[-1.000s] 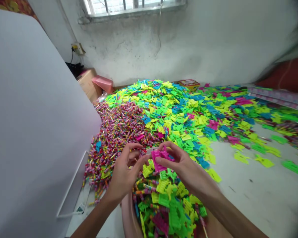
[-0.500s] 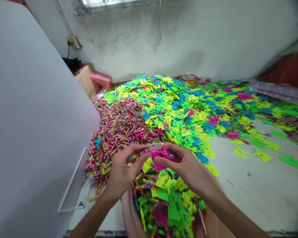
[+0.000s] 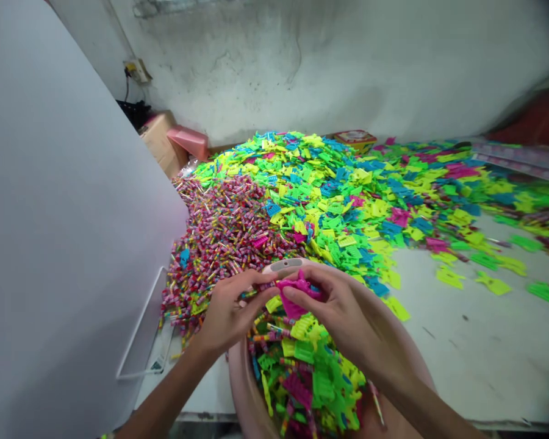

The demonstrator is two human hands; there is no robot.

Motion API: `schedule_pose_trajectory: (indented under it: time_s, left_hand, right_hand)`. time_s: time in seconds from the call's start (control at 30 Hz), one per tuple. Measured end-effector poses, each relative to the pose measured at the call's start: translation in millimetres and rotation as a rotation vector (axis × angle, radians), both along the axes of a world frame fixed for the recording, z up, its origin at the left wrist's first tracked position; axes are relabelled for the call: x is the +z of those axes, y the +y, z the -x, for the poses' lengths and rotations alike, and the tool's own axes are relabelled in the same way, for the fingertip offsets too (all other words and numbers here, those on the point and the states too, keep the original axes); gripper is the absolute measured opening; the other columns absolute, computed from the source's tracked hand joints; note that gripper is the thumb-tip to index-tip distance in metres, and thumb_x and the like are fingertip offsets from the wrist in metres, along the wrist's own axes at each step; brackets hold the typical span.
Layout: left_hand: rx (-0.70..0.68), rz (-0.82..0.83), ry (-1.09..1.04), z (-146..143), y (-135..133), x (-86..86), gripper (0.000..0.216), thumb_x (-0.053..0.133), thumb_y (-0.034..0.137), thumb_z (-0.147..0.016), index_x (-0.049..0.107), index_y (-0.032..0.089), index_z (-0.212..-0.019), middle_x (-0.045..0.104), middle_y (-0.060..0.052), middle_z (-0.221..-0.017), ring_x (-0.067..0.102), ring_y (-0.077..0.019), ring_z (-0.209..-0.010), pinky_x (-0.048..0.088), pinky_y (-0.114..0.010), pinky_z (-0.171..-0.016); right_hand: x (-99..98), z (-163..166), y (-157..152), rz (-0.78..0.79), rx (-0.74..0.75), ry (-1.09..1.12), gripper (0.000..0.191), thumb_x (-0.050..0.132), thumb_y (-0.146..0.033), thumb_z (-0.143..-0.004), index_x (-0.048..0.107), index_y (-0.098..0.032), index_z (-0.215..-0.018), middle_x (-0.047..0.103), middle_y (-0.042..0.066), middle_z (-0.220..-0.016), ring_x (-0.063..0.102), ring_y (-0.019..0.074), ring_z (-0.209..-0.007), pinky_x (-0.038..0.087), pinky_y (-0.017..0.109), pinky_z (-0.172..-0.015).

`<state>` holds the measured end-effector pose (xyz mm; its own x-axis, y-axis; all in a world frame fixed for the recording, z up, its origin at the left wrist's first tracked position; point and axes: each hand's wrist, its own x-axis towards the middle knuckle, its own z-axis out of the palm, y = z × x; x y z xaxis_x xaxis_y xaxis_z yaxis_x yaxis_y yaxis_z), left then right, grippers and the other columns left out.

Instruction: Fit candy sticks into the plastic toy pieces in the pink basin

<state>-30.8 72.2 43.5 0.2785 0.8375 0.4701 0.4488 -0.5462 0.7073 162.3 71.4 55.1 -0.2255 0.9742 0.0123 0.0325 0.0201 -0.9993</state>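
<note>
In the head view, the person's left hand (image 3: 231, 312) and right hand (image 3: 343, 311) meet just above a pink plastic basin (image 3: 243, 390). Both are partly closed, not clenched. The left fingers (image 3: 251, 286) curl around a thin striped stick (image 3: 260, 286), whose far end runs toward a magenta plastic piece (image 3: 295, 297). The right thumb and fingers pinch that piece, which is crumpled or bent in the grip, its exact shape hidden by the fingers. The basin sits directly beneath the hands, heaped with neon green and yellow plastic pieces (image 3: 308, 360) mixed with striped sticks and some magenta pieces. Beyond it, a large heap of striped sticks (image 3: 224, 238) lies on the floor (image 3: 476, 347), running into a wider spread of green, yellow, blue and magenta plastic pieces (image 3: 320, 189). A white panel (image 3: 73, 213) fills the left side, and a cardboard box (image 3: 158, 143) stands near the stained wall (image 3: 302, 67).
</note>
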Motion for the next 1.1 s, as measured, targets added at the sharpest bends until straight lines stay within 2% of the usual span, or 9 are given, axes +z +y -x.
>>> schedule_pose_trajectory:
  time_s: [0.1,0.2,0.27,0.43,0.6,0.7,0.8,0.93,1.1]
  left_hand:
    - [0.066,-0.155,0.173,-2.8,-1.7,-7.2,0.022,0.059,0.025,-0.099,0.067,0.018,-0.119,0.076,-0.008,-0.105,0.071,-0.0194,-0.094,0.055,-0.029,-0.083]
    - [0.235,-0.346,0.468,-9.4,-7.3,-11.2,0.053,0.064,0.044,-0.095,0.056,0.009,-0.134,0.071,-0.017,-0.115,0.065,-0.0307,-0.104,0.049,-0.043,-0.093]
    - [0.287,-0.396,0.572,-12.8,-10.6,-13.0,0.067,0.067,0.055,-0.089,0.055,0.005,-0.132,0.069,-0.019,-0.113,0.062,-0.0331,-0.101,0.047,-0.046,-0.091]
    - [0.252,-0.457,0.665,-11.1,-10.5,-18.4,0.063,0.06,0.062,-0.09,0.057,0.006,-0.12,0.067,-0.016,-0.104,0.058,-0.0298,-0.092,0.042,-0.042,-0.083]
    - [0.184,-0.45,0.666,-6.1,-7.0,-25.2,0.07,0.057,0.069,-0.088,0.057,0.007,-0.12,0.066,-0.014,-0.101,0.055,-0.0297,-0.092,0.04,-0.042,-0.083]
    - [0.172,-0.45,0.631,-6.0,-7.5,-29.0,0.066,0.059,0.065,-0.09,0.057,0.007,-0.12,0.066,-0.015,-0.101,0.055,-0.0298,-0.092,0.04,-0.042,-0.084]
    - [0.157,-0.484,0.629,-8.0,-10.0,-30.9,0.051,0.06,0.057,-0.093,0.059,0.011,-0.114,0.067,-0.012,-0.098,0.055,-0.0287,-0.09,0.041,-0.041,-0.082]
    - [0.205,-0.507,0.628,-11.4,-13.2,-32.0,0.04,0.058,0.051,-0.096,0.059,0.013,-0.108,0.068,-0.011,-0.094,0.056,-0.0276,-0.09,0.042,-0.039,-0.081]
    - [0.166,-0.518,0.561,-17.1,-13.8,-40.2,0.032,0.06,0.044,-0.097,0.06,0.015,-0.108,0.069,-0.008,-0.09,0.059,-0.0256,-0.086,0.043,-0.038,-0.081]
  right_hand:
    - [-7.1,5.9,3.9,0.027,-0.028,0.053,0.023,0.073,-0.043,-0.085,0.071,-0.021,-0.09,0.072,0.004,-0.09,0.065,0.0231,-0.086,0.052,0.033,-0.077]
    - [-10.8,11.2,7.8,0.013,-0.087,0.064,0.023,0.075,-0.044,-0.082,0.069,-0.022,-0.083,0.07,0.002,-0.086,0.063,0.021,-0.081,0.051,0.031,-0.074]
    - [-13.2,12.8,8.3,0.019,-0.106,0.072,0.023,0.076,-0.042,-0.082,0.068,-0.022,-0.08,0.069,0.001,-0.083,0.061,0.0202,-0.079,0.05,0.03,-0.073]
    - [-24.2,11.2,2.8,0.058,-0.089,0.121,0.022,0.077,-0.041,-0.081,0.07,-0.02,-0.084,0.07,0.002,-0.087,0.062,0.0222,-0.086,0.049,0.032,-0.08]
    - [-31.4,11.4,-2.7,0.113,-0.103,0.164,0.024,0.078,-0.04,-0.081,0.067,-0.02,-0.077,0.069,0.0,-0.083,0.062,0.0205,-0.081,0.048,0.029,-0.073]
    - [-31.6,12.5,-3.5,0.111,-0.119,0.158,0.024,0.078,-0.042,-0.081,0.068,-0.02,-0.08,0.07,0.001,-0.086,0.063,0.022,-0.084,0.048,0.03,-0.075]
    - [-31.4,11.9,-2.8,0.104,-0.123,0.152,0.023,0.077,-0.042,-0.083,0.071,-0.02,-0.088,0.072,0.003,-0.092,0.064,0.0242,-0.092,0.049,0.032,-0.083]
    - [-32.4,8.3,-1.3,0.102,-0.122,0.159,0.027,0.078,-0.044,-0.081,0.073,-0.02,-0.094,0.075,0.005,-0.099,0.065,0.0269,-0.099,0.049,0.035,-0.091]
    - [-35.9,4.4,-2.3,0.098,-0.152,0.141,0.029,0.078,-0.046,-0.08,0.074,-0.02,-0.092,0.076,0.004,-0.095,0.067,0.0279,-0.097,0.051,0.036,-0.089]
